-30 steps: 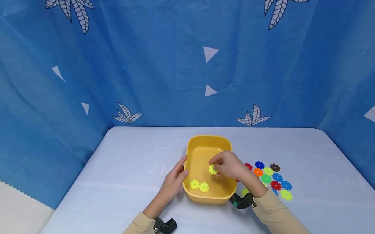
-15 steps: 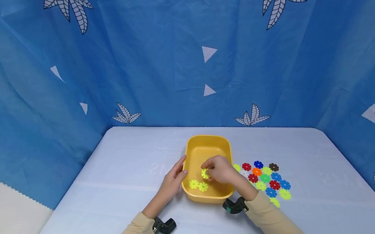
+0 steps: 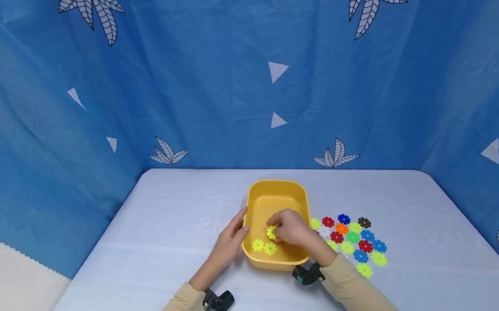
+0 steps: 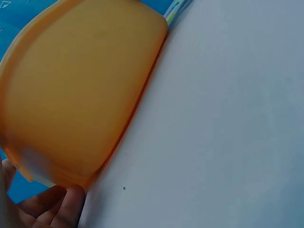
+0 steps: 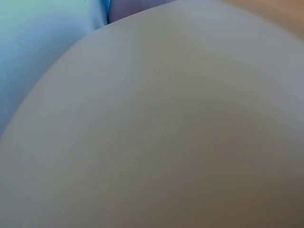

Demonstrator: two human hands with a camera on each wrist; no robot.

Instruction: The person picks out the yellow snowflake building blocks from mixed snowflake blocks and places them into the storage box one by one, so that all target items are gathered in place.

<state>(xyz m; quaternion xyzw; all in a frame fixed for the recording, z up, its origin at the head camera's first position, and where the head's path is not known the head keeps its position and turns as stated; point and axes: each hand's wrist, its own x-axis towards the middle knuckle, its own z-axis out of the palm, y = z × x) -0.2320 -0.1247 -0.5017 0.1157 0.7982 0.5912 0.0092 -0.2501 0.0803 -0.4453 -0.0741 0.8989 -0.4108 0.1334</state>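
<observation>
White table [image 3: 165, 220] | blue curtain [image 3: 223, 77] behind | left grip [image 3: 228, 241] holds yellow tub [image 3: 269, 205] | right grip [image 3: 291, 228] pinches lime disc [image 3: 271, 233]

White-covered table [image 3: 169, 214]: yellow tray [image 3: 261, 215], multicolored notched discs [image 3: 353, 237] alongside.

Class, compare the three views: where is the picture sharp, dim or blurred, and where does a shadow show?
Head view: bright and fairly even, the snowflake discs distinct; left wrist view: dimmer, the yellow tray looking dull orange, a soft shadow on the white tablecloth beside the left hand; right wrist view: heavily blurred, a pale surface too soft to identify.
</observation>
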